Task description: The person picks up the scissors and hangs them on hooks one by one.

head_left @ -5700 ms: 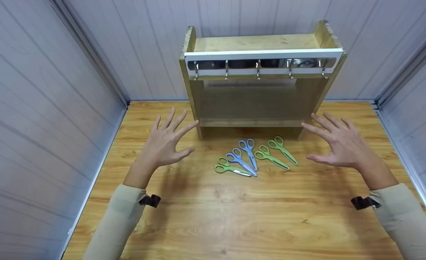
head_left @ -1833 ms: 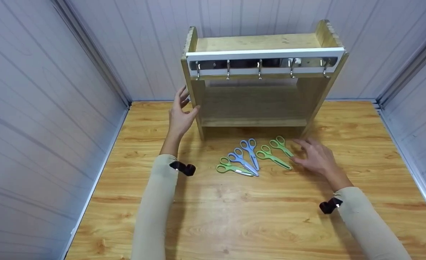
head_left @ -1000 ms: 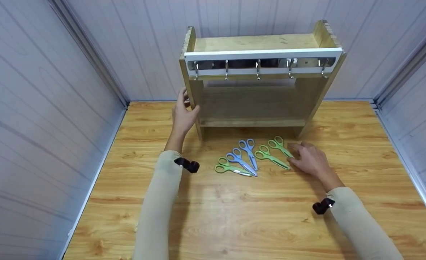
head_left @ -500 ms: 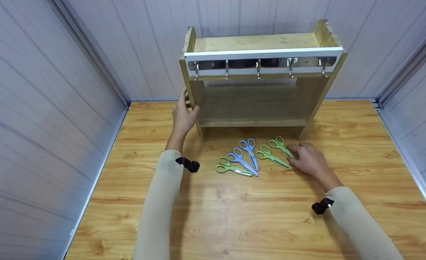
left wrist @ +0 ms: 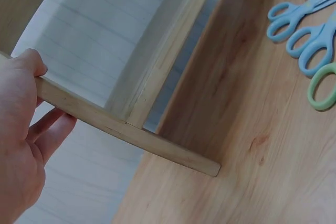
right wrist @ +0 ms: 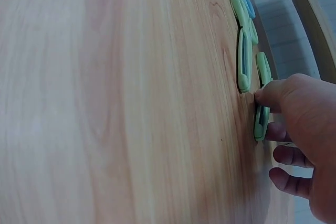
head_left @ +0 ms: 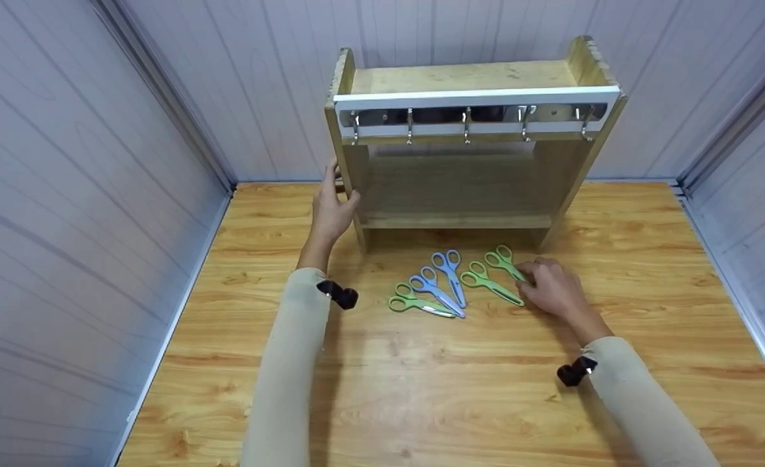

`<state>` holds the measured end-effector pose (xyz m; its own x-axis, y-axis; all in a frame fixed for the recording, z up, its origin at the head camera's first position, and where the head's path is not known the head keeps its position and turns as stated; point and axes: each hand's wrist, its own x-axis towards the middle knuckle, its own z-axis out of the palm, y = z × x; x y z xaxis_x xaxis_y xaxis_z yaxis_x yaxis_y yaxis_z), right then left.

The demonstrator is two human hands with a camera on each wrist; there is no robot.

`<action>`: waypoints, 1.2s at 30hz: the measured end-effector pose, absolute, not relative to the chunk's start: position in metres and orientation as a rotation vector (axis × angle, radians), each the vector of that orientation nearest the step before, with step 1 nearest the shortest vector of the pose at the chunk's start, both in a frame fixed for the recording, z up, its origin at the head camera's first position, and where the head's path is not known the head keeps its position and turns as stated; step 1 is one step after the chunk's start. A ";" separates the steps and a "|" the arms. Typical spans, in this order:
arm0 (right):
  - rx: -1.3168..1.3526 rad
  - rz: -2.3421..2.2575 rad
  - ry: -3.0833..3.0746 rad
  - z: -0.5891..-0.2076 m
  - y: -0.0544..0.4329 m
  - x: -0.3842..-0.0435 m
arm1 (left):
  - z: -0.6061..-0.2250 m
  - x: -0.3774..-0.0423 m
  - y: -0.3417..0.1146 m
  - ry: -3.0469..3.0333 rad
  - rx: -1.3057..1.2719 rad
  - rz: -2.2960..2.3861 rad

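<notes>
A wooden rack (head_left: pixel 460 188) stands against the back wall, with a row of metal hooks (head_left: pixel 466 123) along its white front rail. My left hand (head_left: pixel 332 213) grips the front edge of its left side panel (left wrist: pixel 110 120), thumb on the inner side and fingers outside. In front of the rack, my right hand (head_left: pixel 556 288) pinches the blade end of the rightmost green scissors (right wrist: pixel 263 67) between thumb and fingers. These scissors lie flat on the wooden surface, handles toward the rack, the blade tip partly covered in the head view.
Beside the held pair lie another green pair of scissors (head_left: pixel 500 292), two blue pairs of scissors (head_left: pixel 457 295) and a third green pair of scissors (head_left: pixel 427 305). The leftmost two overlap at their tips. Panelled walls (head_left: pixel 97 227) enclose the left, back and right of the wooden floor (head_left: pixel 421 402).
Both hands were first spread wide above the floor. The left moved onto the rack's side panel, and the right came down and left onto the green scissors. Over the last half second little differs.
</notes>
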<state>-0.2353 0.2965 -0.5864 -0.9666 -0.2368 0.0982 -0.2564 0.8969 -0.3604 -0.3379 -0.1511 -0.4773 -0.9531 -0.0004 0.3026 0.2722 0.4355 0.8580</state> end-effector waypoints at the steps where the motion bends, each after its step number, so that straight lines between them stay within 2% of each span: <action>1: 0.387 0.589 -3.011 -0.587 0.296 -0.235 | -0.478 -0.338 -0.151 -2.432 -0.238 -1.519; 17: 0.318 0.666 -3.029 -0.585 0.294 -0.234 | -0.479 -0.336 -0.145 -2.439 -0.142 -1.411; 36: 0.314 0.684 -3.017 -0.586 0.293 -0.235 | -0.491 -0.333 -0.144 -2.446 -0.146 -1.380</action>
<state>-0.2354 0.2933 -0.5863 -0.9791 -0.1890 0.0755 -0.2031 0.8829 -0.4233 -0.3326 -0.1444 -0.4909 -0.9411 -0.0704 0.3306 0.2466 0.5261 0.8139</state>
